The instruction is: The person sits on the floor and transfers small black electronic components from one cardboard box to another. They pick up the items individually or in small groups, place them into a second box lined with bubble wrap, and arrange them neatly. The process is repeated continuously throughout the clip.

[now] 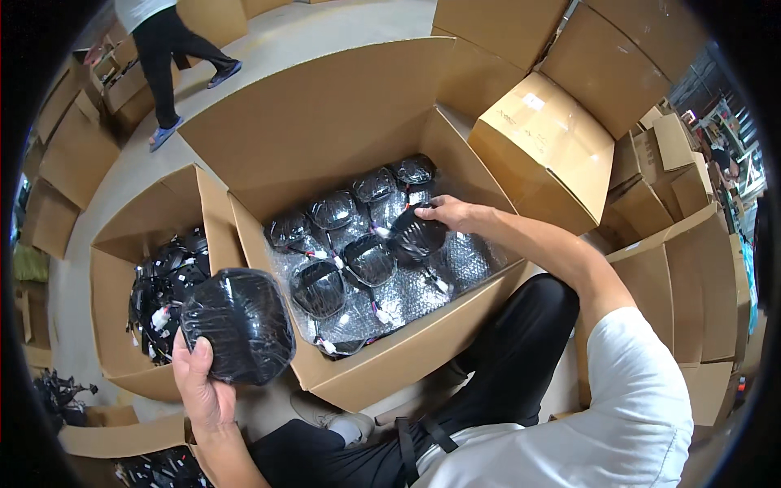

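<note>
Holding wrapped part point(237, 325) in left grip point(199, 382) | right grip point(447, 213) on boxed part point(416, 236)

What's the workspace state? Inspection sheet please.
Surface: concrete floor, boxes standing on it.
Job's things: wrapped black part in left hand; right hand on another part in the big box, where parts lie in rows on bubble wrap.
Clutter: side box of loose black parts.
Grippers: both hands gripping.
Cables: short leads with white plugs on the parts.
Surroundings: stacked cartons; another person walking at the far left.
</note>
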Action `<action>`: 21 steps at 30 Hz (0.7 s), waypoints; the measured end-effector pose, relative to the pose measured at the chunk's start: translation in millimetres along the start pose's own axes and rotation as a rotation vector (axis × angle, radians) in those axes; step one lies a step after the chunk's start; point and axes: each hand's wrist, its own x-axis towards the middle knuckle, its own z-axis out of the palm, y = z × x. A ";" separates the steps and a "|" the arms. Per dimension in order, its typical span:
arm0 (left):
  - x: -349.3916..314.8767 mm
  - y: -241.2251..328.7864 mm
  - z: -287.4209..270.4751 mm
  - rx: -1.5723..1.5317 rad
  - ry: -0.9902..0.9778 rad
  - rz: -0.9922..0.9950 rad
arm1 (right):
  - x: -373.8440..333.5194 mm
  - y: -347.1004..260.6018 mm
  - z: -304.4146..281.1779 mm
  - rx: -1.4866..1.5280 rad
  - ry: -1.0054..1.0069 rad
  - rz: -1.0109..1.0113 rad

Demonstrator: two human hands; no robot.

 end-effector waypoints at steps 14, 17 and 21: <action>2.0 -33.1 18.1 -0.036 -0.151 -0.121 | -20.8 -35.3 71.4 -0.497 0.068 -0.517; 0.0 -39.8 40.7 -0.301 -0.138 -0.086 | -96.9 -87.9 129.7 -0.501 -0.549 -0.533; 7.6 -46.3 73.7 -0.512 -0.178 -0.053 | -147.9 -78.1 182.1 -0.264 -0.910 -0.739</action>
